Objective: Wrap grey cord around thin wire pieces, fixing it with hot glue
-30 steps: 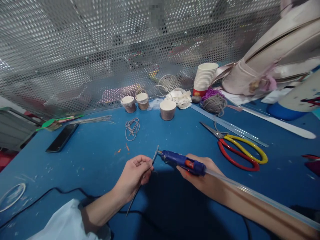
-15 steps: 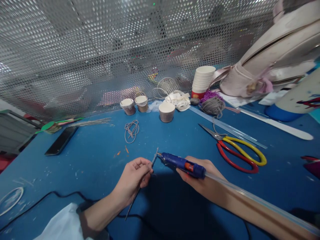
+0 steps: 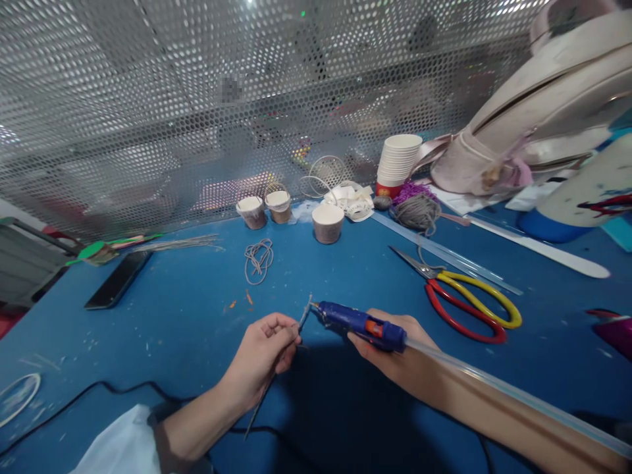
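Between the fingertips of my left hand point(image 3: 269, 345) is pinched a thin grey stick-like strand point(image 3: 305, 316), perhaps wire or cord. Its upper tip pokes out past the fingers, and its tail hangs down below the palm. My right hand point(image 3: 388, 342) is wrapped round a blue hot glue gun point(image 3: 353, 320) with an orange part on its side. The gun's nozzle meets or nearly meets the strand close to its top end; contact is too fine to tell. A long clear glue stick point(image 3: 494, 375) runs out of the gun's back, above my forearm.
Beyond my hands lie a cord bundle point(image 3: 259, 261) and several small paper cups point(image 3: 328, 224). Scissors point(image 3: 459, 296) rest at right, near grey yarn point(image 3: 417, 212) and a cup stack point(image 3: 399, 164). A phone point(image 3: 118, 280) lies left. A black cable point(image 3: 133, 388) crosses the front; perforated metal point(image 3: 197, 131) borders the back.
The view has shifted slightly, so the table items sit a little further left. Both hands keep nearly the same pose, with the glue gun's nozzle still at the strand's upper end.
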### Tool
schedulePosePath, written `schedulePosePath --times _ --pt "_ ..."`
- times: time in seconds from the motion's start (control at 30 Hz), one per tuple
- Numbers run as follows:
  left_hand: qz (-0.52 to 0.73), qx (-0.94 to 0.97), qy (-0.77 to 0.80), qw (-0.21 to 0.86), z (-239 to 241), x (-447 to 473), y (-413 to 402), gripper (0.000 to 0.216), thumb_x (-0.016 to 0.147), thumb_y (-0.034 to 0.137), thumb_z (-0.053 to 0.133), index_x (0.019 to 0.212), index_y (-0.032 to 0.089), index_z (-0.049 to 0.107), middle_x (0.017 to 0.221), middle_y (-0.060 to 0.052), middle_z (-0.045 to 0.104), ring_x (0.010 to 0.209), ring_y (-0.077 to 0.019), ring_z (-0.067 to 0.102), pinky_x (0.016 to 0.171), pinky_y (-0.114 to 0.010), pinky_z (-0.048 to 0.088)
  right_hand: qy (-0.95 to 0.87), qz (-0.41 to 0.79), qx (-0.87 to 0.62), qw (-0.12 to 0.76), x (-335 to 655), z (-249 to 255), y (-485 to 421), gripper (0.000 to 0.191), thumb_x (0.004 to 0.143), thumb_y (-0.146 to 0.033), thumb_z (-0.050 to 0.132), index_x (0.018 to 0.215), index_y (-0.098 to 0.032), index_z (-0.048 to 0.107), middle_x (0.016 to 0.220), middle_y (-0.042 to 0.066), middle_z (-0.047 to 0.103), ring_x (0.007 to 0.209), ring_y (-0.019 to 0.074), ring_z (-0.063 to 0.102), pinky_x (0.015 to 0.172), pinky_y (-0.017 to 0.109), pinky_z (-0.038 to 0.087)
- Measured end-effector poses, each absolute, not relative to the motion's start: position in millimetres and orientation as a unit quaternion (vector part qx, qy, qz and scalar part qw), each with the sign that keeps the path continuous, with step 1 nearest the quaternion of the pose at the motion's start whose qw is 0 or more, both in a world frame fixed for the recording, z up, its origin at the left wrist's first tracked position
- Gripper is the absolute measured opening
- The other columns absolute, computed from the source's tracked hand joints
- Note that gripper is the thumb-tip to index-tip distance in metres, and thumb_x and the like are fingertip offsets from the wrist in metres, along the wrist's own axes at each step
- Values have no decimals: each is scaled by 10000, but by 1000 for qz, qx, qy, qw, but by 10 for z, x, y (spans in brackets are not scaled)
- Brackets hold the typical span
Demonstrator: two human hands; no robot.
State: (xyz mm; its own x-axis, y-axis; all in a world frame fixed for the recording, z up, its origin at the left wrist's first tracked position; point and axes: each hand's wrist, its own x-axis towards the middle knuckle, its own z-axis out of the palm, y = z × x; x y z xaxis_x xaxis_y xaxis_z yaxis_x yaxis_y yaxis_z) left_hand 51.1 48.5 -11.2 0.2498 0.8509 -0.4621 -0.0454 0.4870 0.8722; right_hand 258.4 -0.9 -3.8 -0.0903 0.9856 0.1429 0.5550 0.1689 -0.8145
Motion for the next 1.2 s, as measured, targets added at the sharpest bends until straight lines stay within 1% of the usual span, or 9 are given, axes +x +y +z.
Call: schedulePosePath --times 0.2,0.4,0.6,0.7,0.8,0.93,1.13,1.2 --pt "326 389 522 686 -94 529 482 228 633 287 711 675 120 562 542 12 579 341 -21 383 327 -158 216 -649 315 -595 354 2581 -36 -5 233 810 -310 513 611 -204 460 506 -39 465 440 96 406 436 220 336" --pt "321 391 526 683 -108 514 490 207 642 273 700 693 119 571 561 4 589 349 -25 399 332 -158 215 -674 317 -564 356 2557 -47 -21 222 817 -285 497 613 -201 468 528 -31 487 463 100 432 468 224 353" --pt "320 403 507 691 -120 507 483 215 673 296 685 671 122 559 463 35 530 324 -17 346 339 -163 210 -635 324 -606 352 2588 -55 -1 236 796 -332 521 606 -203 466 507 -38 473 445 100 424 441 220 347" --pt "321 401 513 688 -111 509 472 221 659 294 696 675 121 559 491 25 553 331 -20 362 338 -165 210 -633 325 -607 354 2590 -46 4 239 794 -342 521 605 -205 470 510 -34 485 446 105 444 444 222 357" --pt "318 401 516 686 -102 513 470 225 657 298 695 673 121 559 475 30 541 330 -21 360 338 -165 209 -649 328 -590 351 2575 -43 -12 229 804 -325 512 612 -205 477 499 -35 485 435 101 433 440 223 348" --pt "322 394 521 686 -95 522 477 225 641 288 702 684 122 556 529 15 578 342 -23 377 335 -164 206 -672 320 -571 346 2560 -53 -37 218 809 -306 506 620 -200 484 520 -25 499 452 101 430 452 224 345" --pt "330 392 503 696 -83 524 469 220 669 294 687 692 132 541 441 54 509 335 -24 341 345 -166 204 -699 338 -551 307 2543 -35 -55 205 811 -279 500 625 -195 490 518 -23 517 449 96 437 453 219 339" --pt "333 393 493 701 -83 519 467 215 675 291 685 700 134 539 422 64 489 332 -25 333 349 -168 200 -696 337 -554 307 2529 -25 -60 200 809 -276 499 627 -195 490 519 -23 522 449 96 439 452 218 337"
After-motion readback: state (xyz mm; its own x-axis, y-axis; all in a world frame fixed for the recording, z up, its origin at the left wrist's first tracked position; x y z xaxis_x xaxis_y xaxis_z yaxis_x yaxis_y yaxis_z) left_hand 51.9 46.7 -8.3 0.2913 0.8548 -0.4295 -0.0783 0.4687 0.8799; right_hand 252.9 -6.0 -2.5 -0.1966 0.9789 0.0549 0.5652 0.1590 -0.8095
